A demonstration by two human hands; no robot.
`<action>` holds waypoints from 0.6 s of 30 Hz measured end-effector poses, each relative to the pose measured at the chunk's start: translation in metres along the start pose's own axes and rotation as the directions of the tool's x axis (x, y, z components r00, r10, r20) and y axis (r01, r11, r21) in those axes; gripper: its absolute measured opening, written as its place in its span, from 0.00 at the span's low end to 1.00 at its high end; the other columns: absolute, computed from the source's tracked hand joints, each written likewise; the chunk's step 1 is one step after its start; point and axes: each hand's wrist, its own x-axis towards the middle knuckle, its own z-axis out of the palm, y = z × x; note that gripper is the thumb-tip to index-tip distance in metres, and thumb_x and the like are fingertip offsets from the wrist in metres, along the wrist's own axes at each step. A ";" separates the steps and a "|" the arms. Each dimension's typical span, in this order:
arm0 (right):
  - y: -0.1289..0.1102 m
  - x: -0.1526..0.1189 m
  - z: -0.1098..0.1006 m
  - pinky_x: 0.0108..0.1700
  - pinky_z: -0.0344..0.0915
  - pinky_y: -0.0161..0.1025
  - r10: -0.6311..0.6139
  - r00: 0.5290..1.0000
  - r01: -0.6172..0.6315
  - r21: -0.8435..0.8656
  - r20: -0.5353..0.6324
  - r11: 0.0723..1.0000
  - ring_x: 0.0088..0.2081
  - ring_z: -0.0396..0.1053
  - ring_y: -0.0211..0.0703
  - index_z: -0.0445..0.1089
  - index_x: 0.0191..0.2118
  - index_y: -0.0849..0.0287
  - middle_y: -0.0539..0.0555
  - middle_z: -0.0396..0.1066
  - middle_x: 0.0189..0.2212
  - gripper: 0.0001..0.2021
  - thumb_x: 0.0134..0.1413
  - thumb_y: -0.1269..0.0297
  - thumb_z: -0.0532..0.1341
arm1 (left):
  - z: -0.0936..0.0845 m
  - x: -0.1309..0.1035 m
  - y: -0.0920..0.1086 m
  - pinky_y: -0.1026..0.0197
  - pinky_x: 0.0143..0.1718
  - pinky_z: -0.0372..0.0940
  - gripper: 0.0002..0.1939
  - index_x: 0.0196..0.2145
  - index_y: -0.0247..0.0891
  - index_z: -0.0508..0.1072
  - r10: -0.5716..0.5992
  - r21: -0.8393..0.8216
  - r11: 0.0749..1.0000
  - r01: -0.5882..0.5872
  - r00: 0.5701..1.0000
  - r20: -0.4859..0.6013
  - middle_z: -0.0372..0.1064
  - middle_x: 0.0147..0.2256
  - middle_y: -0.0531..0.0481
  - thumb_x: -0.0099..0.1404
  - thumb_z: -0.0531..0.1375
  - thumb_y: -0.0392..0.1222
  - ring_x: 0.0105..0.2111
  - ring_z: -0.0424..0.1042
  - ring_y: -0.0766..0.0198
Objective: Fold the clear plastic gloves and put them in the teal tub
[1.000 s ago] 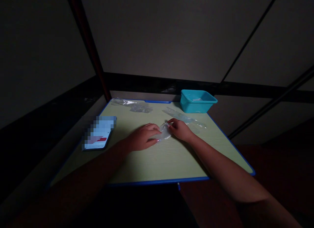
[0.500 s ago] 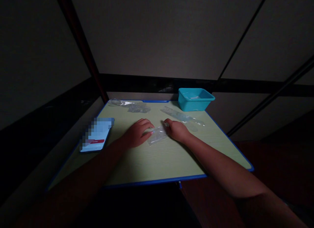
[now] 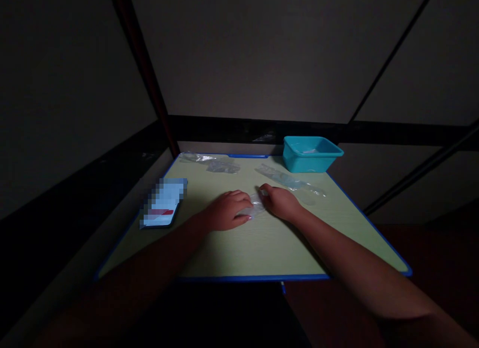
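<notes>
A small clear plastic bag [image 3: 257,202] lies on the table between my two hands. My right hand [image 3: 281,202] is closed, its thumb and fingers pinching the bag's right end. Over the left part of the bag rests my left hand [image 3: 229,211], fingers stretched forward and thumb held apart from them. That hand hides much of the bag. Just beyond my right hand is a longer clear plastic bag [image 3: 290,180], lying flat and slanting to the right.
A turquoise plastic basket [image 3: 309,161] stands at the back right of the light wooden table [image 3: 239,255], which has a blue edge. Crumpled clear plastic bags [image 3: 223,167] lie at the back left. A phone [image 3: 162,205] with a lit screen is at the left edge.
My left hand has moved in toward my right hand and now covers more of the small bag. The whole view has shifted slightly, so the table sits farther right.
</notes>
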 end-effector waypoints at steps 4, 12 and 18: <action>0.002 0.001 0.002 0.30 0.56 0.37 0.010 0.999 -0.008 0.051 -0.042 0.999 0.34 0.73 0.49 0.64 0.50 0.59 0.60 0.76 0.35 0.17 0.60 0.58 0.50 | 0.001 0.002 0.002 0.55 0.48 0.60 0.14 0.44 0.37 0.71 0.000 0.019 1.000 -0.001 1.000 0.012 0.68 0.43 0.44 0.64 0.55 0.46 0.45 0.66 0.56; 0.016 0.011 0.009 0.27 0.58 0.35 0.105 0.994 -0.082 0.438 -0.030 0.895 0.26 0.69 0.43 0.73 0.42 0.68 0.58 0.76 0.27 0.20 0.56 0.57 0.54 | -0.002 0.002 0.006 0.56 0.48 0.61 0.13 0.42 0.36 0.71 0.002 0.049 0.999 -0.004 0.999 0.040 0.68 0.42 0.43 0.64 0.56 0.46 0.44 0.67 0.57; 0.023 0.014 0.014 0.26 0.59 0.35 0.138 0.990 -0.104 0.665 0.001 0.739 0.25 0.67 0.41 0.73 0.29 0.65 0.55 0.74 0.23 0.15 0.47 0.56 0.60 | -0.002 0.003 0.006 0.55 0.48 0.61 0.13 0.43 0.36 0.71 -0.002 0.042 0.999 0.000 0.999 0.045 0.68 0.43 0.43 0.64 0.56 0.45 0.44 0.66 0.56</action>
